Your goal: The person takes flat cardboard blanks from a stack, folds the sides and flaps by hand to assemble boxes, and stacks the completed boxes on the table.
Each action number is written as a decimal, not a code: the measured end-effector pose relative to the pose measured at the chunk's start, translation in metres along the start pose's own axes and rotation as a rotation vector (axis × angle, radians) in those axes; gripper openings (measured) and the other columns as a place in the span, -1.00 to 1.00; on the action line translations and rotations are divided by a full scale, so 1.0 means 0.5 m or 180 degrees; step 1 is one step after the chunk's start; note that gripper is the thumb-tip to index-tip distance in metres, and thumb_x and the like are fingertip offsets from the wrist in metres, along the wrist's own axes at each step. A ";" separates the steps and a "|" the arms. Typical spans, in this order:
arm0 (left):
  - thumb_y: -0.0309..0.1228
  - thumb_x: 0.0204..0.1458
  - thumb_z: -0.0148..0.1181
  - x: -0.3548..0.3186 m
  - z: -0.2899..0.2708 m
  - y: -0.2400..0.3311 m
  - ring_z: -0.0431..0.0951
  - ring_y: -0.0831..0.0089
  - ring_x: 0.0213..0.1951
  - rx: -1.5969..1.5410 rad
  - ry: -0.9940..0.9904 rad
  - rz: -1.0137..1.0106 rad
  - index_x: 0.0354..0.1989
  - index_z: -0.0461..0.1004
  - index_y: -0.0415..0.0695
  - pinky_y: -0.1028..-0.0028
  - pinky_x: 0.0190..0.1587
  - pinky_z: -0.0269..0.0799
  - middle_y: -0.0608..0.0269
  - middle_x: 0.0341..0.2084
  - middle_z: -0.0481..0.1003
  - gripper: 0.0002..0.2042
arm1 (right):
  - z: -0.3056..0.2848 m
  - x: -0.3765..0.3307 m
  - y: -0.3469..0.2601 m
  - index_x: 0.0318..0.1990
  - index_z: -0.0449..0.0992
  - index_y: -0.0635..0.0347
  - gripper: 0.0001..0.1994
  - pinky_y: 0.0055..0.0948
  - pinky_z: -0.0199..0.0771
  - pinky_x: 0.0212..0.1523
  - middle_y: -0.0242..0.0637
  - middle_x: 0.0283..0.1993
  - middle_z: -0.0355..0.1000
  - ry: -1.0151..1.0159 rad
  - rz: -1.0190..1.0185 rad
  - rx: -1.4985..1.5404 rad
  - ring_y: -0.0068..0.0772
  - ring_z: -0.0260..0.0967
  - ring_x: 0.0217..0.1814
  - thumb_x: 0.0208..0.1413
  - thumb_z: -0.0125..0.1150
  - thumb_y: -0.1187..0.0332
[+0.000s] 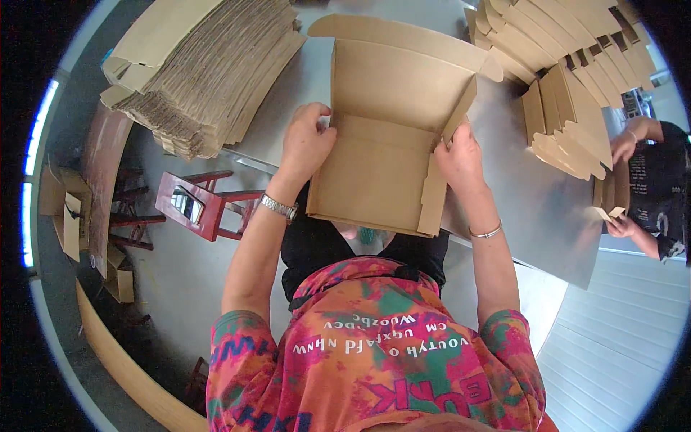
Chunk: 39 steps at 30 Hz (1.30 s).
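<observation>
A brown cardboard box [371, 173] sits in front of me at the table's near edge, its lid standing up at the far side with rounded flaps. My left hand [308, 138] grips the box's left wall, thumb toward the inside and fingers mostly hidden behind the cardboard. On the other side my right hand [461, 155] pinches the right wall near the far corner, where a side flap stands up. The inside of the box shows bare cardboard.
Flat cardboard blanks [209, 72] lie in a tall stack at the far left. Several folded boxes [561, 122] stand at the right on the metal table [497, 209]. A co-worker [655, 173] handles cardboard at the far right. A red stool [191, 205] holding a phone [187, 204] stands left.
</observation>
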State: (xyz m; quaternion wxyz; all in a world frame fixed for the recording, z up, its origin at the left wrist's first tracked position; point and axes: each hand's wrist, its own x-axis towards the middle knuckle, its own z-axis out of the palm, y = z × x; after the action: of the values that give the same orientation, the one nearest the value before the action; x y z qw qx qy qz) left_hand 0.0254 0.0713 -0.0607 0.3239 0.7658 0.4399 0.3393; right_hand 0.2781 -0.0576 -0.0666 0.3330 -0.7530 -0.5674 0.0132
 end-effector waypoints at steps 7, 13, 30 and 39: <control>-0.55 -0.12 0.22 0.002 0.011 -0.027 0.41 0.48 -0.51 -0.0215 -0.0242 -0.0132 -0.32 0.42 -0.20 0.45 -0.40 0.35 0.23 -0.52 0.44 -0.83 | -0.023 -0.002 -0.012 0.11 0.15 0.40 -0.44 -0.07 0.47 -0.04 0.24 -0.07 0.39 -0.0199 0.0285 0.0342 0.21 0.41 -0.04 -0.06 0.22 0.45; -0.53 -0.17 0.22 -0.012 0.000 -0.033 0.45 0.30 -0.48 -0.0383 -0.0225 -0.0182 -0.42 0.43 -0.21 0.33 -0.38 0.37 0.15 -0.57 0.43 -0.87 | -0.072 -0.008 -0.075 0.03 0.18 0.38 -0.43 -0.13 0.47 -0.04 0.19 -0.08 0.40 -0.0810 0.0641 0.0683 0.14 0.44 -0.03 -0.10 0.34 0.37; -0.55 -0.11 0.22 -0.010 -0.018 -0.012 0.54 0.22 -0.25 -0.0610 -0.0501 -0.0028 -0.07 0.46 -0.17 0.34 -0.12 0.43 0.15 -0.35 0.54 -0.66 | -0.036 -0.065 -0.021 0.09 0.28 0.30 -0.51 -0.18 0.40 0.11 0.06 0.01 0.37 -0.0358 0.0103 0.0709 0.13 0.34 0.08 -0.10 0.08 0.61; -0.46 -0.15 0.32 -0.019 -0.113 -0.007 0.38 0.32 0.09 -0.0829 -0.1803 0.0200 0.24 0.25 -0.20 0.43 0.15 0.30 0.17 0.07 0.39 -0.32 | -0.085 -0.048 -0.037 -0.07 0.39 0.20 -0.69 -0.32 0.45 0.04 -0.08 -0.03 0.42 -0.0416 -0.0545 0.0753 -0.05 0.42 0.01 -0.02 0.19 0.60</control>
State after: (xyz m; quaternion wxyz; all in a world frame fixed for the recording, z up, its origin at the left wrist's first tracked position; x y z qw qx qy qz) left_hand -0.0255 0.0753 -0.0338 0.5183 0.7951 0.2612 0.1758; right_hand 0.2707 -0.0965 -0.0328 0.3816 -0.6549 -0.6445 0.1006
